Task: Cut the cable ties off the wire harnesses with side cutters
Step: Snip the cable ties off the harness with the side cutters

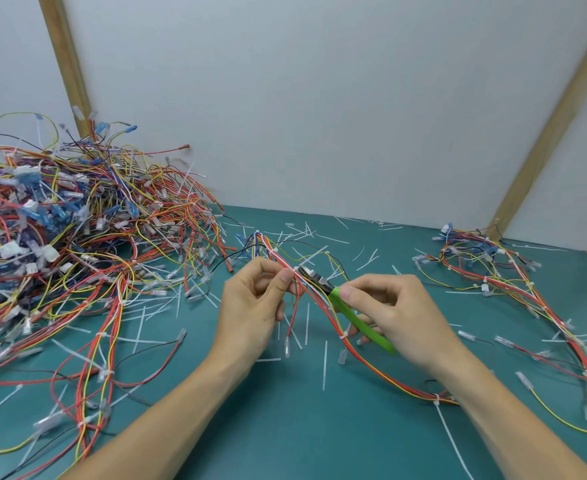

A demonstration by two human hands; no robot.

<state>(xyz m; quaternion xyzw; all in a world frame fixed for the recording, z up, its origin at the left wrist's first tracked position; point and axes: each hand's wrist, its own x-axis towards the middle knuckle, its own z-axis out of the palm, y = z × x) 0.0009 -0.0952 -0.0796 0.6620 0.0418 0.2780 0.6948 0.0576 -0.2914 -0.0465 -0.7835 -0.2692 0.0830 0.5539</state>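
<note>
At the centre of the frame a wire harness (314, 299) of red, yellow and white leads is pinched between the thumb and curled fingers of the left hand (255, 306) and held raised above the green mat (285, 427). Just right of it, the green-handled side cutters (349, 311) are gripped by the right hand (399, 313), fingers curled round the handles; the dark metal head is laid against the bundle beside the left thumb. Whether the blades are closed cannot be told. A white cable tie (344, 336) is seen on the harness lower down, below the cutter handle, and another further along toward the lower right. Cut white tie pieces (325, 365) are scattered over the mat around both hands. A large tangled pile of harnesses (77, 237) with blue and clear connectors is heaped at the left of the frame, and a smaller heap (492, 268) lies at the right. Pale wall panels with wooden strips (65, 64) are seen behind. No writing or brand can be read.
</note>
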